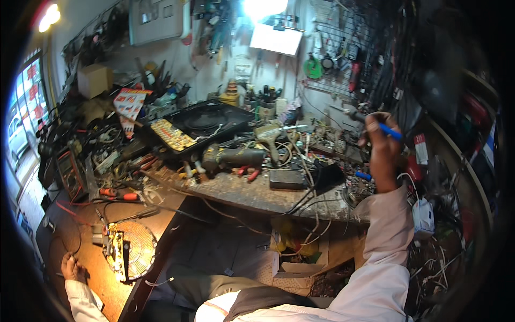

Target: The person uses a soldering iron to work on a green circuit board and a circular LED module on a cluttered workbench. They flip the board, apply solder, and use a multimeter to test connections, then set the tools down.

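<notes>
Right hand (382,140) raised over cluttered workbench (252,193), fist closed on blue-handled tool (387,130); left hand (71,266) rests low beside circuit board (127,249), grip unclear.

The right hand (382,140) is raised over the right end of the cluttered grey workbench (252,194), closed around a slim tool with a blue handle (390,131). The left hand (71,266) rests on the brown wooden side table (88,252), lower and left of the workbench, just left of a round copper coil with a yellow circuit board (129,249). On the workbench, a black induction cooktop (201,124) sits at the back, with a grey power tool (233,157) in front of it.
</notes>
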`<state>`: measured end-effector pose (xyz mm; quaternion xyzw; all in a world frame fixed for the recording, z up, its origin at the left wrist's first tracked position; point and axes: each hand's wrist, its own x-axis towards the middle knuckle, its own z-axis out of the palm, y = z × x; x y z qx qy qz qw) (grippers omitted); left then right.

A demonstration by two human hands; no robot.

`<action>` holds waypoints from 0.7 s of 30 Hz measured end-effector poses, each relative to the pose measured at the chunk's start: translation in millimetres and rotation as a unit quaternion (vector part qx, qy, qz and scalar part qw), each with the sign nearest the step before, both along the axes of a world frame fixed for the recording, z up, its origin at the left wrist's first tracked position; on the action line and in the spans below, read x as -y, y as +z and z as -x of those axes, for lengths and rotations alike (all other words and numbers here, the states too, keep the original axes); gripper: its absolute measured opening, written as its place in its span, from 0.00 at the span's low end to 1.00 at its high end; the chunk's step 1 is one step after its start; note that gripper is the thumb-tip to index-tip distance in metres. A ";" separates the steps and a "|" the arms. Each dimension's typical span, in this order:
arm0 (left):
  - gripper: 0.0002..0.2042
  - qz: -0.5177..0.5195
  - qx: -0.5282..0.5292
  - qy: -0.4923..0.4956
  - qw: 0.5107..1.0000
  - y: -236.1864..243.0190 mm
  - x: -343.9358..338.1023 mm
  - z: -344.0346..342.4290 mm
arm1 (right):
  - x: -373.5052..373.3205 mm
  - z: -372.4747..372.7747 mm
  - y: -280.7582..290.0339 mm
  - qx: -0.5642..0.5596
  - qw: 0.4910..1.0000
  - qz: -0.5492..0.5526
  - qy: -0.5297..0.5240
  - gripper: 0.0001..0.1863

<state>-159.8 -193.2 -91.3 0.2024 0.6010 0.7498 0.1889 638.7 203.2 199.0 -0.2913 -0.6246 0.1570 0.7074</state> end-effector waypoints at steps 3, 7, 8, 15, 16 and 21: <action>0.11 0.003 -0.029 -0.006 1.000 -13.6 8.0 23.3 | -23.6 -79.3 1.3 0.039 0.992 0.064 -0.099 0.07; 0.10 0.010 -0.002 0.042 0.999 -24.3 -2.1 30.6 | -83.0 -155.6 -30.7 0.072 0.964 0.101 -0.237 0.09; 0.10 0.035 0.032 0.100 0.994 -15.6 -17.6 9.8 | -95.9 -170.5 -32.0 0.090 0.947 0.109 -0.288 0.10; 0.14 0.031 -0.054 0.021 0.998 -14.2 30.4 36.9 | -217.2 -203.6 -63.9 0.149 0.855 0.152 -0.473 0.15; 0.16 0.065 -0.073 0.038 0.994 -2.2 52.8 36.6 | -228.5 -189.9 -71.2 0.166 0.849 0.136 -0.484 0.15; 0.19 0.035 0.000 0.141 0.989 55.2 -22.8 -94.2 | -338.0 -320.1 -96.4 0.195 0.861 0.204 -0.422 0.20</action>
